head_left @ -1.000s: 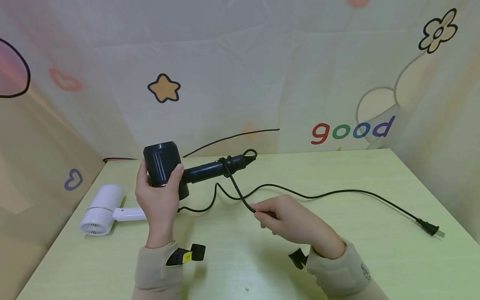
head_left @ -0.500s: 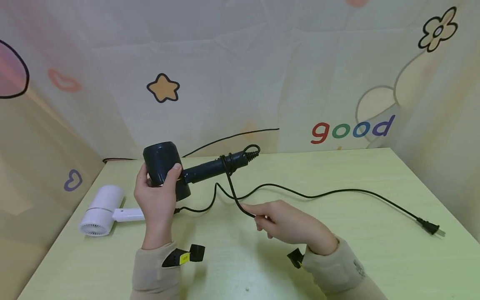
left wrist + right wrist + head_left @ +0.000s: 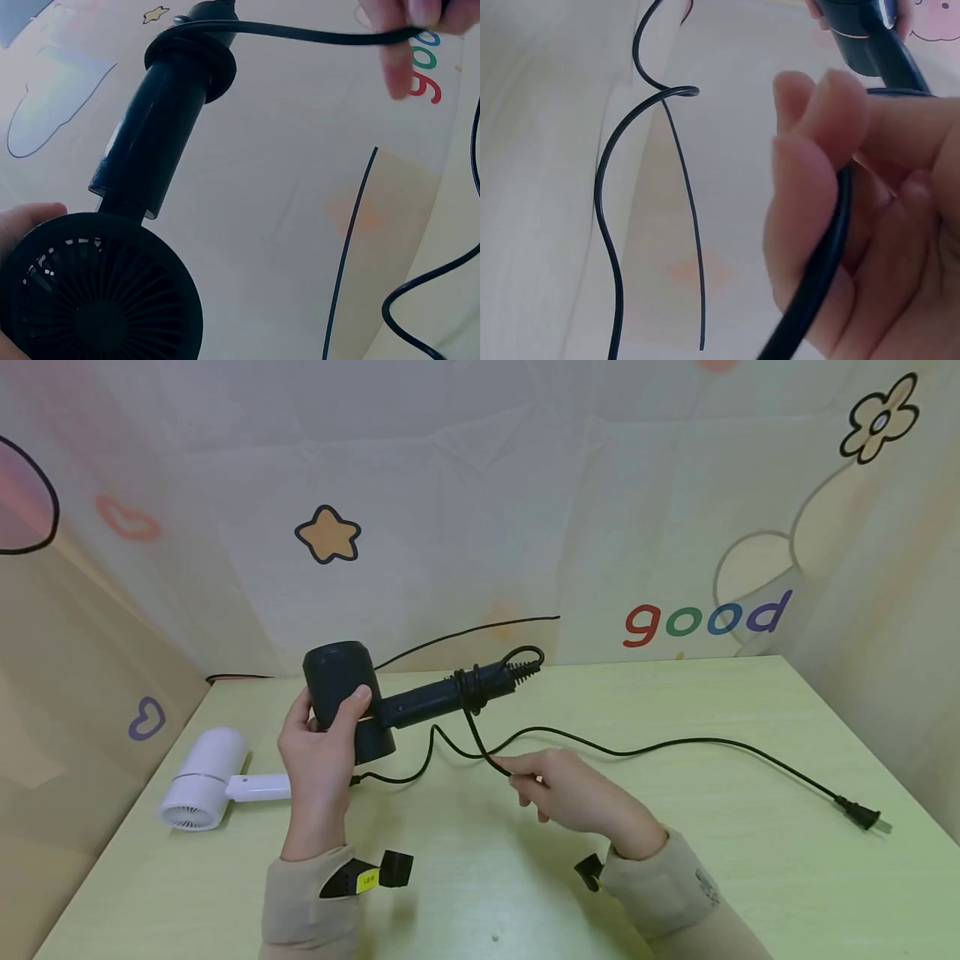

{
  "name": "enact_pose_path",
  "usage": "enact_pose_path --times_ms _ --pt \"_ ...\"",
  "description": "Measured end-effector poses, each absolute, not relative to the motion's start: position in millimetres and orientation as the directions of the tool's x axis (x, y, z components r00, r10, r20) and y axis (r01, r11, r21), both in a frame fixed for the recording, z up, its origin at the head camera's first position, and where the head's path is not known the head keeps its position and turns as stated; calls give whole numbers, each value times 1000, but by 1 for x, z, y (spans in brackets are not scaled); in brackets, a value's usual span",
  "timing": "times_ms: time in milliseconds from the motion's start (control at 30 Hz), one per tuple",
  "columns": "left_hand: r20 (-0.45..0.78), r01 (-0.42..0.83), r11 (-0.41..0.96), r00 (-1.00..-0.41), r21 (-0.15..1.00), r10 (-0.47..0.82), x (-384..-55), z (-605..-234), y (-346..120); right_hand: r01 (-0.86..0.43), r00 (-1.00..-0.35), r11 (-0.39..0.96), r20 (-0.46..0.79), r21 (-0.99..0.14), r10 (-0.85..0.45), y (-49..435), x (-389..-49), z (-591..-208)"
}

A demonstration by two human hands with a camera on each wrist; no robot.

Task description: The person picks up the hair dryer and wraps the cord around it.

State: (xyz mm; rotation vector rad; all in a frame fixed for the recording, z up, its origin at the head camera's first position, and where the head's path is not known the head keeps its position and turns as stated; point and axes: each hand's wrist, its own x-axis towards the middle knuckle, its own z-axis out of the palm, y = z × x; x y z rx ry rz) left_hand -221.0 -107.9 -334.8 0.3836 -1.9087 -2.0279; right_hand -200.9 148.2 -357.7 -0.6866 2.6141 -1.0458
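A black hair dryer (image 3: 341, 681) is held up over the table by my left hand (image 3: 318, 768), its thumb and fingers round the dryer's body. The handle (image 3: 427, 703) points right and slightly up, with turns of black cord (image 3: 472, 687) wound near its end. From those turns the cord runs down to my right hand (image 3: 581, 789), which pinches it between thumb and fingers. In the left wrist view, the dryer's vented end (image 3: 105, 300) faces the camera. The right wrist view shows the cord (image 3: 829, 247) passing through the curled fingers.
A white hair dryer (image 3: 202, 781) lies at the left on the pale green table (image 3: 450, 893), its handle partly hidden behind my left forearm. Its black cord (image 3: 660, 747) snakes right across the table to a plug (image 3: 858, 814). A patterned cloth (image 3: 465, 527) hangs behind.
The black hair dryer and my left hand have shifted a little to the right. My right hand dipped slightly, then rose again, still pinching the cord.
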Motion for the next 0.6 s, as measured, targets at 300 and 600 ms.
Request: enact_pose_path --times_ms 300,600 --pt "-34 -5 -93 -948 996 -317 -218 -330 -108 -187 -950 684 -48 -706 -309 147 -208 -363" --pt "-41 -6 -140 -968 990 -247 -215 -327 -108 -73 -987 721 -56 -689 -153 150 -213 -363"
